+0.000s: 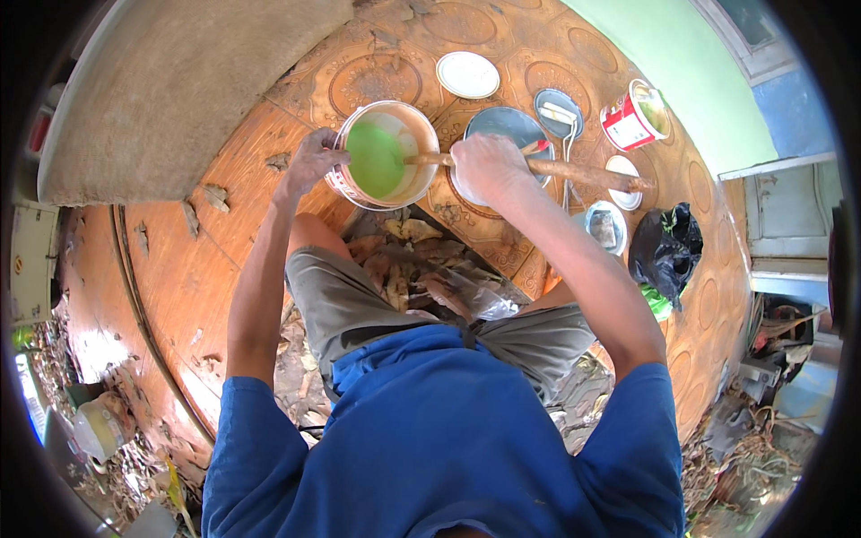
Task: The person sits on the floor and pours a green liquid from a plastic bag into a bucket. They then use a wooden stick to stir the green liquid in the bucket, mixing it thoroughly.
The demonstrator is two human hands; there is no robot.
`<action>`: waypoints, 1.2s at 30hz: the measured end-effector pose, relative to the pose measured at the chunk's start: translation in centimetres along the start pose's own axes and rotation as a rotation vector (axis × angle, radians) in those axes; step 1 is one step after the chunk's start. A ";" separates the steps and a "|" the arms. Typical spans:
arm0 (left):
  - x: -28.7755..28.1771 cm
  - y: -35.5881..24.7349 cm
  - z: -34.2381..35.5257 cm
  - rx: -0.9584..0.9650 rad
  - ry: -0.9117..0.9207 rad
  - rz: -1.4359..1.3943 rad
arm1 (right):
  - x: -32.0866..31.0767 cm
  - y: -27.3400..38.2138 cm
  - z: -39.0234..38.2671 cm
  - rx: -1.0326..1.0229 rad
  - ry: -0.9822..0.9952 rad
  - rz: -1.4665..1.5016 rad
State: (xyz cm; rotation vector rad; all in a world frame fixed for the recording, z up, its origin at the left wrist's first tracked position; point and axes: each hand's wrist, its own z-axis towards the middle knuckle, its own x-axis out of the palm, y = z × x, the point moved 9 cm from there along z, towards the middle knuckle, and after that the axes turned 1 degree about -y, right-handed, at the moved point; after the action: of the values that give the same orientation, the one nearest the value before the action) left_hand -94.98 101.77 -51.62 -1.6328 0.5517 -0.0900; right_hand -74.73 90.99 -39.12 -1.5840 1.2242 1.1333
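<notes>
A white bucket (421,143) with light green paint (375,157) inside tilts on the tiled floor in front of me. My left hand (316,161) grips its left rim, fingers curled over the edge. My right hand (489,168) is closed around a long wooden stick (583,170). The stick lies almost level across the bucket's right rim, its left end reaching into the paint. Beneath my right hand sits a grey-blue basin (493,121), partly hidden by the hand and the stick. A red-tipped tool (535,146) rests across that basin.
A small tray with a paint roller (558,113) stands beyond the basin. Around it are a white lid (467,74), a red-and-white bucket (632,118), a small tub (605,227) and a black plastic bag (665,251). Dry leaves (395,251) lie between my legs; a hose (148,332) runs at left.
</notes>
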 end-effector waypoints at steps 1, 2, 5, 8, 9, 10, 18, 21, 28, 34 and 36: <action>0.3 -0.1 0.1 0.006 0.008 0.007 | 0.4 -0.1 -0.7 0.000 0.006 0.020; 0.7 -0.1 0.2 0.013 0.017 0.014 | 0.8 -0.1 -1.4 0.000 0.012 0.040; 1.3 -0.3 0.2 0.006 0.019 -0.044 | 0.9 0.6 -2.7 -0.073 -0.054 0.085; 1.7 -0.6 0.2 0.038 0.050 -0.018 | 0.9 0.3 -3.0 -0.063 -0.053 0.158; 1.8 -0.4 0.3 0.028 0.058 -0.004 | 1.0 -0.1 -3.0 -0.034 -0.040 0.162; 1.8 -0.3 0.3 0.017 0.063 0.011 | 1.1 -0.5 -2.9 -0.009 -0.026 0.166; 2.3 -0.9 -0.3 0.001 0.075 -0.021 | 3.4 -3.7 -2.9 0.098 -0.074 0.218; 2.3 -0.6 -0.1 0.012 0.092 -0.051 | 3.5 -3.4 -3.6 0.099 -0.091 0.182; 2.3 -0.6 -0.1 -0.010 0.064 -0.053 | 3.0 -0.6 -4.6 0.006 -0.077 0.220; 2.4 -0.8 -0.5 0.000 0.073 -0.005 | 3.1 -2.2 -3.0 0.062 -0.110 0.276; 1.9 -0.2 -0.3 0.006 0.080 -0.008 | 3.7 -3.1 -3.0 0.096 -0.122 0.269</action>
State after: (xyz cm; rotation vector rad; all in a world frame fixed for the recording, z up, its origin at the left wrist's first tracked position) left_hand -93.34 100.73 -51.84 -1.6312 0.6059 -0.1631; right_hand -70.74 87.86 -41.64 -1.2861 1.4172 1.2987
